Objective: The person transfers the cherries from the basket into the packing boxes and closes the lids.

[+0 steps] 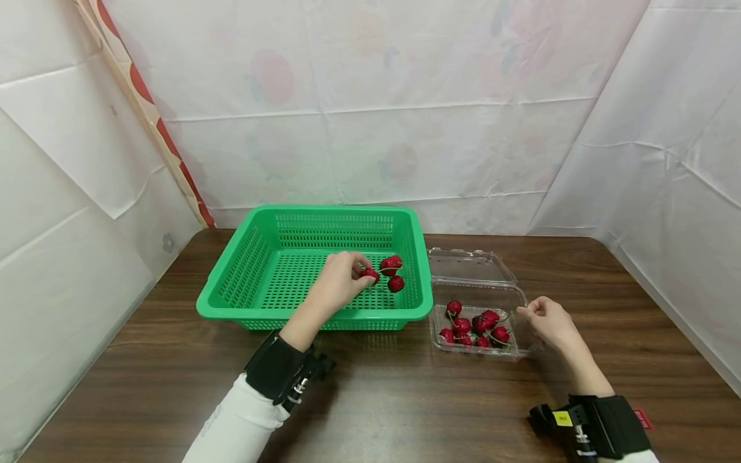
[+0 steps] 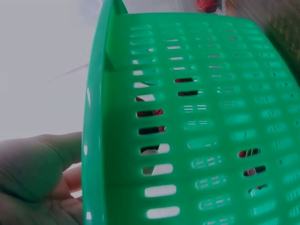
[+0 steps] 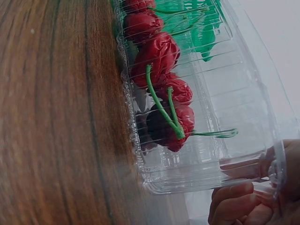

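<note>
Inside the green plastic basket [image 1: 315, 315], my left hand [image 1: 338, 280] pinches a red cherry [image 1: 371, 275] between thumb and fingers. Two more spots of cherries [image 1: 396, 283] lie close by on the basket's right side. The left wrist view shows mostly the basket's slotted wall [image 2: 187, 140], which hides the fingertips. My right hand [image 1: 548, 321] grips the right rim of a clear plastic clamshell box [image 3: 206, 185], thumb and fingers on either side of the edge. Several cherries [image 1: 461, 325] with green stems [image 3: 161, 105] lie in this box, whose lid [image 1: 470, 267] is folded back.
Both containers stand side by side on a dark brown wooden table [image 1: 393, 392], the box right of the basket. White patterned sheets [image 1: 370, 128] hang behind and at both sides. A black camera strap [image 1: 278, 370] wraps each wrist.
</note>
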`<state>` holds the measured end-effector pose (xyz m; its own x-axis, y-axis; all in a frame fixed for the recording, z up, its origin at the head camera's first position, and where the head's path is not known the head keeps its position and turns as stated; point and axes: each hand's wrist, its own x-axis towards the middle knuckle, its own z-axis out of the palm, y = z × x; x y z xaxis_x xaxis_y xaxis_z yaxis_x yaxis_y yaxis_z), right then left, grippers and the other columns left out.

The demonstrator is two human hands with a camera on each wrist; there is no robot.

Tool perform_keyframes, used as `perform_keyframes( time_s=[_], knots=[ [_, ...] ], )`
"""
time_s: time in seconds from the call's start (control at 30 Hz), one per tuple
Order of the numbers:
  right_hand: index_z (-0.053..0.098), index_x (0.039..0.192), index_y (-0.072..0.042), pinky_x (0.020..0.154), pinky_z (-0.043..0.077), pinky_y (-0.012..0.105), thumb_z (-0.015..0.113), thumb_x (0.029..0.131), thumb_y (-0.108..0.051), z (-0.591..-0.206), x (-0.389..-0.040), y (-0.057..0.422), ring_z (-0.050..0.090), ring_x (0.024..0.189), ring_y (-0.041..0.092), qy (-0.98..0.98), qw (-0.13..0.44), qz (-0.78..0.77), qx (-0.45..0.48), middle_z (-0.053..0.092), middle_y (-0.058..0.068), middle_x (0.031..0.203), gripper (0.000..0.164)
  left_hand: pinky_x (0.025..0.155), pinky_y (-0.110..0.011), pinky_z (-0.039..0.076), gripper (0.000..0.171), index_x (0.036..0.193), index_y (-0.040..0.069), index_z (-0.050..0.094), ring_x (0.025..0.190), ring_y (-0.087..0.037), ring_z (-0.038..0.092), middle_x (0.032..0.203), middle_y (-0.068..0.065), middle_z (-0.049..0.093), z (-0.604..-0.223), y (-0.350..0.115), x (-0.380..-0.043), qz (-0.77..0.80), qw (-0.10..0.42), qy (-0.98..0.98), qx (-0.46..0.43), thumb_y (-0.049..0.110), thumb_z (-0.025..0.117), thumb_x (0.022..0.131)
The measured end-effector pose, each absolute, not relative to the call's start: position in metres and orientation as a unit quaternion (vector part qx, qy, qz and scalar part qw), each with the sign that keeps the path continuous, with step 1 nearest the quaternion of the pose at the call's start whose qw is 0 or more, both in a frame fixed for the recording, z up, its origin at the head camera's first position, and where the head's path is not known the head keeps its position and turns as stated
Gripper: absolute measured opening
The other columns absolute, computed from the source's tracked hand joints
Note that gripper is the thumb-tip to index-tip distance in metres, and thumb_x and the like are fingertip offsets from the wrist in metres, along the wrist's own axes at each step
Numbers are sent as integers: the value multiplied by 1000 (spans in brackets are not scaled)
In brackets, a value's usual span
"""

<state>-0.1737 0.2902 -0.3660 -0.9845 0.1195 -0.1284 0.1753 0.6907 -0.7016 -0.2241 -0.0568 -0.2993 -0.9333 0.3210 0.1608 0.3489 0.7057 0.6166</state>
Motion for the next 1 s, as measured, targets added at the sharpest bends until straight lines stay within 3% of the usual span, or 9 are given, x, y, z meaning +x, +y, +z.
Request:
perform_keyframes(
  time_s=[0.47,1.0],
  knots=[
    [41,85,2,42,37,30,46,93,-25,-365,-174,291,39,41,12,921,33,-381,77,38,-1,50,28,63,-28,48,15,93,6,65,70,-16,60,80,-5,62,-303,-48,-216,-409,84,-891,-181,12,67,80],
    [41,85,2,42,36,29,45,93,-24,-365,-174,290,38,41,12,919,36,-386,75,38,-1,50,27,63,-23,48,19,96,5,65,70,-12,58,82,-3,63,-294,-32,-201,-456,101,-857,-215,13,67,79]
  ],
)
